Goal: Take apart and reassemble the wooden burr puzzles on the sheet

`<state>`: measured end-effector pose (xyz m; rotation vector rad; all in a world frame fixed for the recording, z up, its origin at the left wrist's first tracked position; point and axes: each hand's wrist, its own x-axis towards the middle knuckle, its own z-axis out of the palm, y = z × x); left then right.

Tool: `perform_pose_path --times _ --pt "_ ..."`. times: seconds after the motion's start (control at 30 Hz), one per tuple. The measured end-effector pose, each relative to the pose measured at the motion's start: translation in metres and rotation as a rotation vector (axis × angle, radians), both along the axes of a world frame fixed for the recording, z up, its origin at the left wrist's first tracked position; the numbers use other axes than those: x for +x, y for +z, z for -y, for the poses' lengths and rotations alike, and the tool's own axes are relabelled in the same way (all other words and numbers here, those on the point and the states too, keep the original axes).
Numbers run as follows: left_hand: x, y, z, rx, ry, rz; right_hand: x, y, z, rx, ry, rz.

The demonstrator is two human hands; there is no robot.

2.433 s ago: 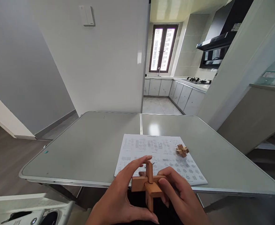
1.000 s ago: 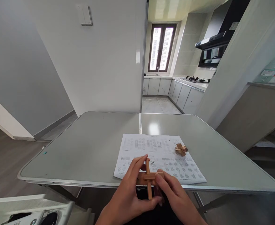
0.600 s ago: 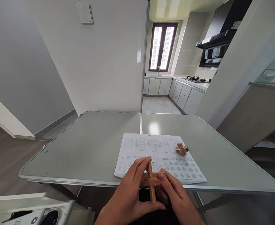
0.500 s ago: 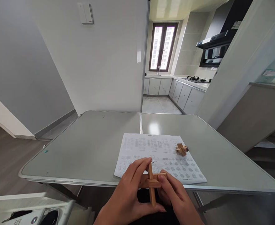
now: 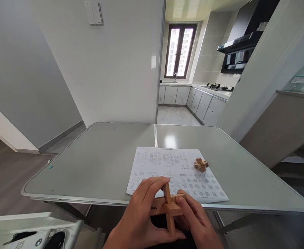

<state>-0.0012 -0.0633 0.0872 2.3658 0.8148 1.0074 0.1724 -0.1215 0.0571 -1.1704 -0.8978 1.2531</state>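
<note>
Just in front of the table's near edge, both hands hold a wooden interlocking puzzle (image 5: 171,208) made of crossed bars. My left hand (image 5: 143,214) grips its upright bar, fingertips on the top end and thumb at the bottom end. My right hand (image 5: 192,216) pinches the right end of the level bars between thumb and fingers. A dark mark shows on the left part of a level bar. Beyond the hands lies a printed sheet (image 5: 164,166) with rows of small diagrams. A second, compact wooden puzzle (image 5: 201,165) rests on the sheet's right edge.
The grey-green folding table (image 5: 102,162) has a seam down its middle and a metal rim. A small teal bit (image 5: 50,167) lies at its left. A white container (image 5: 32,221) with objects inside stands at lower left. Behind is a wall and a kitchen doorway.
The held puzzle has tilted and turned slightly, so its marked face now shows at the left. Both hands keep their hold. The sheet and second puzzle stay put.
</note>
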Motion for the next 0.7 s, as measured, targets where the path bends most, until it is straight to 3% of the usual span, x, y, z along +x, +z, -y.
perform_pose_path --times 0.33,0.53,0.7 --pt "-0.006 -0.002 -0.001 -0.002 0.063 0.011 -0.004 0.009 -0.003 -0.036 0.108 -0.037" --pt "-0.006 -0.005 0.002 -0.036 -0.023 0.002 -0.004 0.004 0.0 -0.007 0.066 0.001" --pt "-0.006 -0.003 0.004 0.014 -0.011 0.01 -0.001 -0.001 0.003 -0.032 0.027 0.019"
